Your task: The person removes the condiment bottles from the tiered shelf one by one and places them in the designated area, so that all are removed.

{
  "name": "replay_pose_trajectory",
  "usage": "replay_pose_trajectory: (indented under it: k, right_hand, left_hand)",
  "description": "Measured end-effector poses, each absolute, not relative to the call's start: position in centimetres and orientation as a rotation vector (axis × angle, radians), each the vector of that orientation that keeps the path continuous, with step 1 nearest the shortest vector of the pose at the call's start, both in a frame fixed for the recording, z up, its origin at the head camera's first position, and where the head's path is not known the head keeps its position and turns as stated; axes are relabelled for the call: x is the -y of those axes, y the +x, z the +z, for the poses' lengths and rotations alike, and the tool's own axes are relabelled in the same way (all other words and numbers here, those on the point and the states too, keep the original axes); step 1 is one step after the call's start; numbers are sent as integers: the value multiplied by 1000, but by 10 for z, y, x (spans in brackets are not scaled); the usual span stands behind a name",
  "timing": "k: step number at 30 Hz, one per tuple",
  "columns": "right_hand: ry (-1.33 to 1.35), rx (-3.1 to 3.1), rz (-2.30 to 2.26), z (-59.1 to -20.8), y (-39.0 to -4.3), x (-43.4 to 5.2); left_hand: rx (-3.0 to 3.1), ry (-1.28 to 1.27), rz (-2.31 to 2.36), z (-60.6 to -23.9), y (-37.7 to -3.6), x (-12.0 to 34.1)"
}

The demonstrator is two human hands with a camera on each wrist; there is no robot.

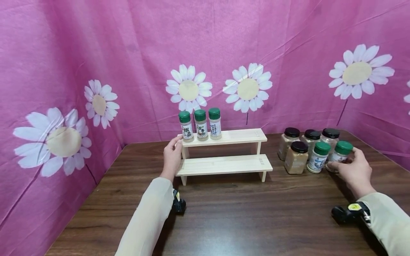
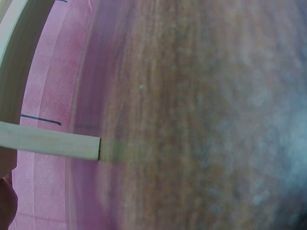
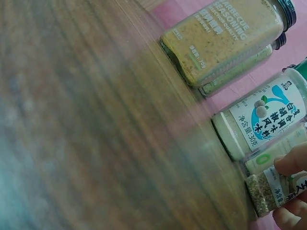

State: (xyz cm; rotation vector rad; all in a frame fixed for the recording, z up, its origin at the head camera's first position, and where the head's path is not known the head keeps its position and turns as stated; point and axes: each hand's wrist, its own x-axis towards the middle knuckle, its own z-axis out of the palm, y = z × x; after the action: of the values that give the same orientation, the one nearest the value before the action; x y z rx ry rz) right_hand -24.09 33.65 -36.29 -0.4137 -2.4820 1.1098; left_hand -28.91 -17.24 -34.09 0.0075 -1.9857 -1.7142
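My left hand (image 1: 172, 160) grips the left end of a two-step wooden display rack (image 1: 237, 136). In the left wrist view, a fingertip (image 2: 6, 203) shows beside the rack's pale wood (image 2: 53, 139). Over on the right, my right hand (image 1: 357, 174) holds a green-capped spice jar (image 1: 344, 148), thumb and fingers around its side. The right wrist view shows that jar's grainy contents (image 3: 260, 195) between the fingers. Beside it stands another green-capped jar (image 1: 317, 159), with a blue and white label in the right wrist view.
Three green-capped jars (image 1: 201, 128) stand in a row on the rack's upper step, toward its left. Several black-capped seasoning jars (image 1: 296, 160) cluster right of the rack on the dark wooden table (image 1: 224, 213). A pink flowered cloth (image 1: 144, 53) hangs behind.
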Motion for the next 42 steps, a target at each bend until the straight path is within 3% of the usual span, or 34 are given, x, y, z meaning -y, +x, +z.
replay_pose_trajectory:
  k: [11,26,42]
  right_hand:
    - [-351,2422,1202,-341,-239,-330]
    - [-549,1940,1557,-290,-246,-318]
    - [29,1673,1872,-253,-246,-256]
  left_hand:
    - [1977,5,-1712,-343,-290,172]
    - [1970,20,-1712,-343,-290,173]
    - [1989,13,-1723,-342,-289,174]
